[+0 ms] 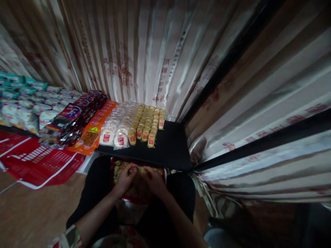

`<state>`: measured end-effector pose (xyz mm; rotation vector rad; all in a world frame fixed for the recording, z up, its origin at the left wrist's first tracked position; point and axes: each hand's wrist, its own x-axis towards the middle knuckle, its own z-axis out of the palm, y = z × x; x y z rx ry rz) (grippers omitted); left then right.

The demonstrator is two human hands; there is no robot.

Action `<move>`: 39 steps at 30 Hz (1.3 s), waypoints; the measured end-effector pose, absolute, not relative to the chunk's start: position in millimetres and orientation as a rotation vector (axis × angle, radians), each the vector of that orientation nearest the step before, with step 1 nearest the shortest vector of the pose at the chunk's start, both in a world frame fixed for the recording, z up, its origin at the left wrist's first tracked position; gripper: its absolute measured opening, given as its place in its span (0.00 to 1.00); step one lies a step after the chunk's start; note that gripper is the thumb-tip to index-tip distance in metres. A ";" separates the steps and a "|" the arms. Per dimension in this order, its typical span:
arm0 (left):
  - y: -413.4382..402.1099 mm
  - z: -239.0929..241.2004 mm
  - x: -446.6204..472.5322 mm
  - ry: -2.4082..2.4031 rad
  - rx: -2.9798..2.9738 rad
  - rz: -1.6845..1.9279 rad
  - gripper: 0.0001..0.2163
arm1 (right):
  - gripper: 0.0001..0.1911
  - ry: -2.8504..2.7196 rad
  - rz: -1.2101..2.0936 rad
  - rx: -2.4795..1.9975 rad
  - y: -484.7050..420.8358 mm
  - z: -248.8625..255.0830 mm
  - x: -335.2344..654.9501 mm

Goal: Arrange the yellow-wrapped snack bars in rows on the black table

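Note:
A large red-edged clear bag [138,196] full of small yellowish packets rests between the knees, against the table's front edge. Over its top, my left hand [126,177] and my right hand [153,181] are close together with fingers curled inward. A small yellowish thing seems to show between the fingertips, but the dim light hides what it is. Just beyond, on the black table, stand rows of small yellow snack packets [145,124] with red labels. Left of them lie rows of round white packaged crackers [113,136].
An orange snack bag [90,137], a stack of dark glossy packages [77,113] and many white-and-green packets [26,100] fill the left. A red shopping basket [46,158] stands below them. Pleated curtains [144,51] and a dark frame bar [227,65] border the black table [170,148].

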<state>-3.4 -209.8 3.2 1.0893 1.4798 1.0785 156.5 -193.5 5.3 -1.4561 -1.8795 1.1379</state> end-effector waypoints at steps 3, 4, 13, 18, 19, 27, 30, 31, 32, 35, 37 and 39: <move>-210.7 12.6 -0.6 1.427 1.111 1.065 0.14 | 0.16 -1.752 1.231 -1.417 -185.3 17.6 162.3; -210.9 14.5 1.2 1.410 1.113 1.032 0.14 | 0.16 -1.695 1.264 -1.413 -182.2 20.9 164.0; -202.3 23.6 24.6 1.385 1.032 1.076 0.17 | 0.25 -1.062 1.482 -1.301 -165.3 21.9 174.2; -189.6 33.3 37.7 1.652 1.372 1.219 0.10 | 0.25 -0.884 1.482 -1.327 -170.0 30.1 174.3; -187.2 33.9 41.3 1.676 1.451 1.233 0.10 | 0.25 -0.871 1.509 -1.284 -171.6 33.8 173.0; -180.1 31.0 69.5 1.697 1.726 1.127 0.11 | 0.19 -0.882 1.477 -1.150 -165.1 50.3 173.1; -178.2 30.5 74.4 1.644 1.772 1.112 0.14 | 0.19 -0.919 1.470 -1.193 -157.6 51.1 177.9; -176.7 30.6 75.7 1.631 1.785 1.104 0.14 | 0.20 -0.923 1.469 -1.202 -155.1 51.4 179.0; -174.7 30.9 77.0 1.621 1.796 1.099 0.14 | 0.20 -0.920 1.463 -1.207 -152.5 51.6 180.0; -165.4 33.0 81.7 1.590 1.833 1.094 0.16 | 0.21 -0.888 1.415 -1.206 -141.9 51.3 183.2; -157.5 34.3 86.0 1.566 1.861 1.088 0.17 | 0.20 -0.878 1.377 -1.210 -130.9 49.5 187.5; -148.9 34.6 91.6 1.529 1.888 1.068 0.18 | 0.20 -0.870 1.343 -1.230 -116.2 46.0 193.9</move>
